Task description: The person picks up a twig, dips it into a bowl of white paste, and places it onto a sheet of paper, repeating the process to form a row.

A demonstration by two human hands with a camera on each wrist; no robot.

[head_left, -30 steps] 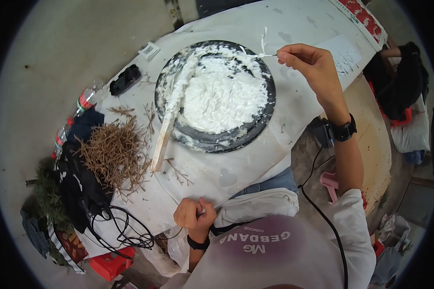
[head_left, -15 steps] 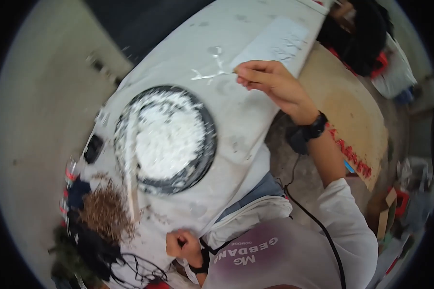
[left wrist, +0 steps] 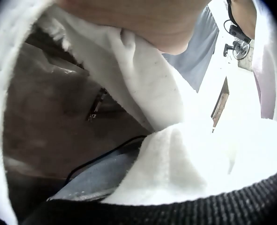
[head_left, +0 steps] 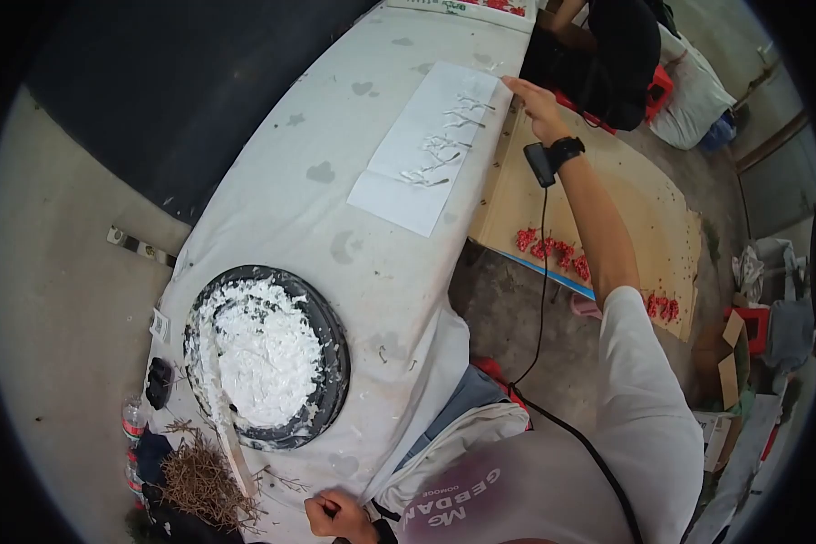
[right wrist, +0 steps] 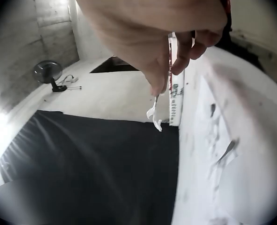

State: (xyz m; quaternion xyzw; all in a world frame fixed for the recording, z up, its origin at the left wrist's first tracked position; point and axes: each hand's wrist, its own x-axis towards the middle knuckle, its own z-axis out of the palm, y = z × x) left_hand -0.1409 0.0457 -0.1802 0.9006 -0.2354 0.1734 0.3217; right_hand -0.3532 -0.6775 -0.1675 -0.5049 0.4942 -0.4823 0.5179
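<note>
My right hand [head_left: 537, 104] reaches to the far right end of a white paper sheet [head_left: 390, 195]. Thumb and fingers pinch the bare end of a small forked twig [right wrist: 156, 121], whose white-coated branches hang downward in the right wrist view. Several white-coated twigs [head_left: 431, 168] lie in a row along the sheet. Loosely curled at the table's near edge, my left hand [head_left: 340, 517] holds nothing that shows; its fingers are out of the left wrist view. A round black basin [head_left: 338, 363] of white paste [head_left: 272, 367] sits nearer, with a paste-smeared wooden stick [head_left: 236, 462] across it.
A pile of dry brown twigs [head_left: 207, 480] lies beside the basin, near plastic bottles [head_left: 133, 417] and a small black object [head_left: 159, 383]. To the right, red clusters [head_left: 553, 249] lie on a cardboard-coloured board [head_left: 626, 204]. A black cable [head_left: 542, 299] hangs from my right wrist.
My right hand has carried the coated twig from the basin's rim, over the table, to the far end of the paper. The head view has swung right; my left hand remains near the table edge.
</note>
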